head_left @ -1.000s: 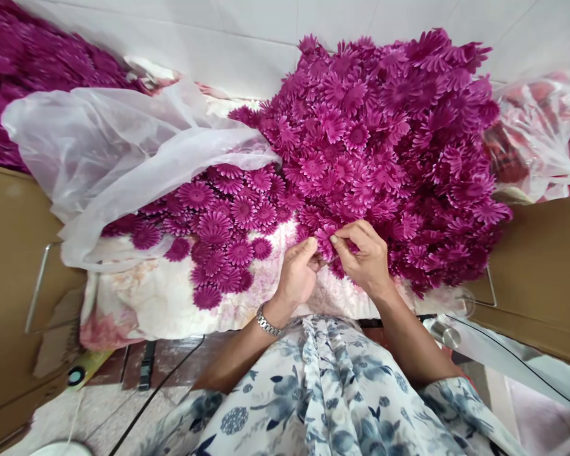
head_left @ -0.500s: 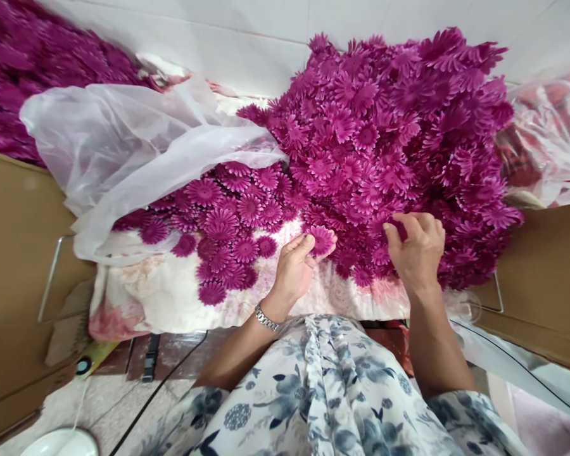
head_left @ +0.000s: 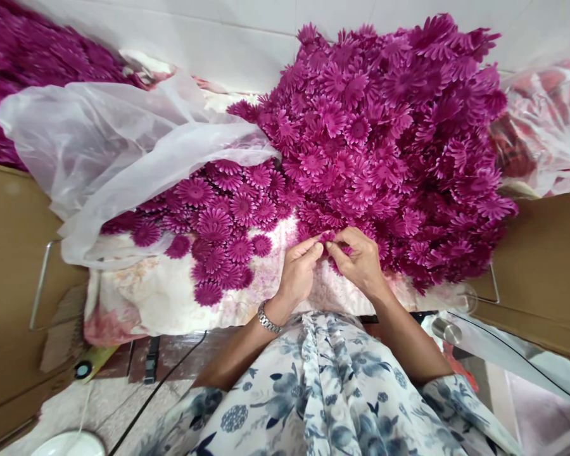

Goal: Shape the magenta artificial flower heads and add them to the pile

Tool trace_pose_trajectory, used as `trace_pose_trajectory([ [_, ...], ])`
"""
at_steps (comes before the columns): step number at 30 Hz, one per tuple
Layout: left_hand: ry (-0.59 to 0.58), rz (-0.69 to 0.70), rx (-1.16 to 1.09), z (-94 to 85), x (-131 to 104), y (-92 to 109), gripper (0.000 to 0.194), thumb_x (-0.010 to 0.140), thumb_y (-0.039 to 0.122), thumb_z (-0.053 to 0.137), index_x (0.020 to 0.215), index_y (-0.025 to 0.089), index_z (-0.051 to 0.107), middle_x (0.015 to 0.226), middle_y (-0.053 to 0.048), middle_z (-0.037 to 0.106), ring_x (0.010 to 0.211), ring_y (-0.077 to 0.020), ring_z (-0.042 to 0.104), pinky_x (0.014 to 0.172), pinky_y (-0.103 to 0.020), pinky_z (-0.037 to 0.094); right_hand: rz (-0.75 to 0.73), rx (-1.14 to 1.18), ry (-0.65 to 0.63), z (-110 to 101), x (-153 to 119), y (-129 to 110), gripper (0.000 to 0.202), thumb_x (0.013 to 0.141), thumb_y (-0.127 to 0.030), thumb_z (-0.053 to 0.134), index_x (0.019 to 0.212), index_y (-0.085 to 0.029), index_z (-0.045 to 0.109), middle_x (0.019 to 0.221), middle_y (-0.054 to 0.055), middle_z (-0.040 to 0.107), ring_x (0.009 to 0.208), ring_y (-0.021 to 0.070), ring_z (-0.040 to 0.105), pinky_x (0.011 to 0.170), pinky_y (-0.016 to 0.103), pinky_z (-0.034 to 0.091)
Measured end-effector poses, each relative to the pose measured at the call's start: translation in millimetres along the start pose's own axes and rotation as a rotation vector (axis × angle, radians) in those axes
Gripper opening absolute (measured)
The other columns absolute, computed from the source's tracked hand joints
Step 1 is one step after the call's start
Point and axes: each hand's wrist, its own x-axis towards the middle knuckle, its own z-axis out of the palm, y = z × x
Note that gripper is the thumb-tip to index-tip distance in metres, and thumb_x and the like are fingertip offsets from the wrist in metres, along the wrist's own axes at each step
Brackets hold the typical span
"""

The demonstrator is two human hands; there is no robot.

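Between my two hands is a small magenta artificial flower (head_left: 327,237), partly covered by the fingers. My left hand (head_left: 300,266), with a metal watch (head_left: 267,316) on its wrist, pinches the flower from the left. From the right, my right hand (head_left: 360,256) has its thumb and forefinger closed on the flower's edge. Just beyond the hands rises a big heap of magenta flowers (head_left: 361,152). Flatter stacks of the same flowers (head_left: 223,234) lie left of my hands on a pale stained cloth (head_left: 152,291).
A translucent plastic bag (head_left: 123,145) drapes over flowers at the left. Cardboard boxes (head_left: 19,253) (head_left: 546,266) flank the cloth on both sides. At the far right sits a clear bag with red contents (head_left: 541,126). White tiles (head_left: 247,38) form the back wall.
My right hand has come left and down from the heap to the flower in my left hand. The flower has turned from face-on to nearly edge-on. The whole view has shifted slightly.
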Motion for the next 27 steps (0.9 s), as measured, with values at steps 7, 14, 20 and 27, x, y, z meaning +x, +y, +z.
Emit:
trace_pose_trajectory([
  [7,0.039,0.025,0.011,-0.3,4.4,-1.8,0.012,0.062,0.022,0.071,0.071,0.015,0.068,0.065,0.002,0.061,0.058,-0.0074,0.049,0.058,-0.020,0.038,-0.079,-0.110,0.012,3.0,-2.3,1.0,0.010,0.083,-0.017,0.051,0.077,-0.019,0.058,0.069,0.003,0.060,0.067,0.0149,0.054,0.064,0.029,0.044],
  [14,0.101,0.036,-0.013,-3.1,8.1,-2.4,0.010,0.061,0.016,0.069,0.069,0.016,0.064,0.064,0.003,0.060,0.059,-0.0068,0.051,0.059,-0.019,0.039,-0.108,-0.136,0.039,6.1,-3.9,2.3,0.013,0.084,-0.031,0.057,0.083,-0.019,0.056,0.072,0.003,0.058,0.070,0.0155,0.052,0.067,0.029,0.043],
  [20,0.116,-0.069,-0.050,-3.3,5.3,-5.1,0.018,0.058,0.019,0.072,0.076,0.015,0.070,0.067,0.000,0.064,0.059,-0.0066,0.052,0.052,-0.018,0.036,-0.077,-0.038,-0.002,8.0,-3.7,7.1,0.014,0.086,-0.025,0.053,0.074,-0.019,0.052,0.068,0.001,0.054,0.065,0.0132,0.051,0.061,0.026,0.042],
  [27,0.138,-0.022,-0.056,-2.8,3.9,-5.3,0.017,0.055,0.022,0.078,0.061,0.014,0.064,0.054,0.004,0.054,0.050,-0.0041,0.044,0.047,-0.017,0.033,-0.129,-0.150,0.018,10.8,-6.0,8.0,0.013,0.088,-0.018,0.045,0.078,-0.019,0.053,0.067,0.003,0.054,0.066,0.0150,0.050,0.063,0.028,0.042],
])
